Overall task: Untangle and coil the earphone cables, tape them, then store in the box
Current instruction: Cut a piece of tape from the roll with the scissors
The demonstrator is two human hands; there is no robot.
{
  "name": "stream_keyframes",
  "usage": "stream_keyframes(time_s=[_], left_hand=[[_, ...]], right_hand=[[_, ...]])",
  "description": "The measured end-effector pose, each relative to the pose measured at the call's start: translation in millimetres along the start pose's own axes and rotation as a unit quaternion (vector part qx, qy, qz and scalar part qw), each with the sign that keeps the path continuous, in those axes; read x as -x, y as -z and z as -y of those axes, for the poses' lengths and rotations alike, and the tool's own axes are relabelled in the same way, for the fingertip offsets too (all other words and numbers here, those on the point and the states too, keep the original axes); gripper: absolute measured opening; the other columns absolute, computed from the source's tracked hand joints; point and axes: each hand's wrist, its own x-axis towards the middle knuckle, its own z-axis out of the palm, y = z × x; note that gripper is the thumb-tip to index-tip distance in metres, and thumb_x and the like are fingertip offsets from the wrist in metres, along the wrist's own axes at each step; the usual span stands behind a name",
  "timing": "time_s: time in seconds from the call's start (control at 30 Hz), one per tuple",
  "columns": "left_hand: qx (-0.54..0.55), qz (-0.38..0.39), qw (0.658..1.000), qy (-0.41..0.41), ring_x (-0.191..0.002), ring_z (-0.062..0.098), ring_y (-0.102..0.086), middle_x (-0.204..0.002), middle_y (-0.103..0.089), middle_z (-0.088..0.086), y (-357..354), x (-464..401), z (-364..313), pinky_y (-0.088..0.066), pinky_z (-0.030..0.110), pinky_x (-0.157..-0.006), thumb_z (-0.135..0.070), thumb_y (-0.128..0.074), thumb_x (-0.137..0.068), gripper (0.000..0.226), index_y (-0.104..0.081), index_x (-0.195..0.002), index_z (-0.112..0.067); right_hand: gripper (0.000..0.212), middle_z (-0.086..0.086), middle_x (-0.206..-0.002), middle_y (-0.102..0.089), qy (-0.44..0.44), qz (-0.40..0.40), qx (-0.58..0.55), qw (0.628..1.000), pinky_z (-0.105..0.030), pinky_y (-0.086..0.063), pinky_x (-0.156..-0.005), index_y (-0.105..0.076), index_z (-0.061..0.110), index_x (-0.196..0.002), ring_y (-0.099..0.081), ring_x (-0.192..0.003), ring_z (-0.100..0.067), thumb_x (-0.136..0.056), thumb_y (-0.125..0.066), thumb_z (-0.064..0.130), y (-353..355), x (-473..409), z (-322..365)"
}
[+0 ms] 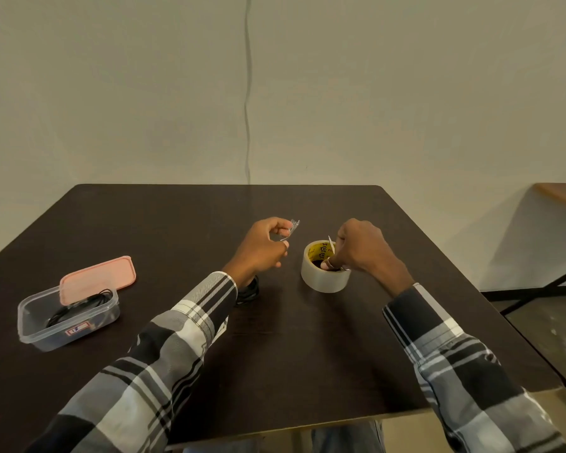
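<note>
The left hand (264, 246) pinches a cut tape piece (291, 228) above the coiled earphone cable (249, 291) on the tabletop (275, 338), right hand (356, 248) gripping the tape roll (324, 273); the piece may fold and stick to itself.

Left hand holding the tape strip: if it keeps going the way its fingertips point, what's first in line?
The left hand pinches a clear tape strip, fingertips pointing right. Straight on, it would probably meet the right hand gripping the tape roll first. Depth is unclear, so it might pass just beyond it.
</note>
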Motion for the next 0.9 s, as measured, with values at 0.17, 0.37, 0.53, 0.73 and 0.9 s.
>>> stream_keyframes(time_s=[0.17,0.37,0.53,0.73,0.9], left_hand=[[0.003,-0.002,1.000,0.002,-0.081,0.013,-0.063,-0.112,-0.057,-0.001,3.4,1.1,-1.4,-0.050,0.020,-0.055,0.005,-0.057,-0.088,0.039,-0.061,-0.120,-0.018],[0.020,0.000,1.000,0.002,-0.075,0.011,-0.062,-0.110,-0.058,0.000,2.8,3.5,-3.1,-0.049,0.017,-0.053,0.003,-0.055,-0.091,0.034,-0.063,-0.117,-0.017],[0.068,-0.004,0.998,0.012,-0.063,0.006,-0.063,-0.099,-0.062,-0.003,6.1,4.5,-9.2,-0.047,0.016,-0.050,-0.002,-0.055,-0.094,0.027,-0.065,-0.115,-0.017],[0.086,0.016,0.996,0.000,-0.060,0.005,-0.064,-0.108,-0.064,-0.002,15.5,11.6,-12.9,-0.046,0.017,-0.049,-0.005,-0.059,-0.093,0.028,-0.067,-0.114,-0.022],[0.029,0.021,0.999,-0.037,-0.063,0.004,-0.063,-0.111,-0.062,-0.006,23.5,16.2,-14.4,-0.046,0.019,-0.051,-0.010,-0.064,-0.090,0.030,-0.067,-0.114,-0.029]], right_hand=[[0.028,-0.007,-0.084,-0.070,0.015,0.030,0.022,0.999,-0.030,-0.057,-0.072,-0.066,0.010,-0.075,-0.068,-0.082,-0.021,-0.074,-0.088,0.026,5.5,-2.6,4.0],[0.013,-0.008,-0.089,-0.073,0.015,0.007,0.034,0.999,-0.033,-0.062,-0.076,-0.076,0.005,-0.091,-0.070,-0.083,-0.021,-0.083,-0.079,0.014,4.7,-4.8,3.4],[0.014,0.004,-0.079,-0.072,0.064,-0.144,-0.171,0.972,-0.022,-0.054,-0.059,-0.074,0.018,-0.081,-0.069,-0.069,-0.009,-0.086,-0.078,0.030,1.8,-3.1,9.0],[0.037,-0.005,-0.090,-0.077,0.040,-0.057,-0.455,0.888,-0.025,-0.059,-0.061,-0.075,0.012,-0.094,-0.073,-0.081,-0.013,-0.083,-0.078,0.048,-20.4,3.9,29.8],[0.033,-0.007,-0.088,-0.076,0.014,-0.045,-0.526,0.849,-0.023,-0.057,-0.060,-0.073,0.005,-0.101,-0.074,-0.078,-0.013,-0.080,-0.084,0.028,-28.4,1.3,39.9]])
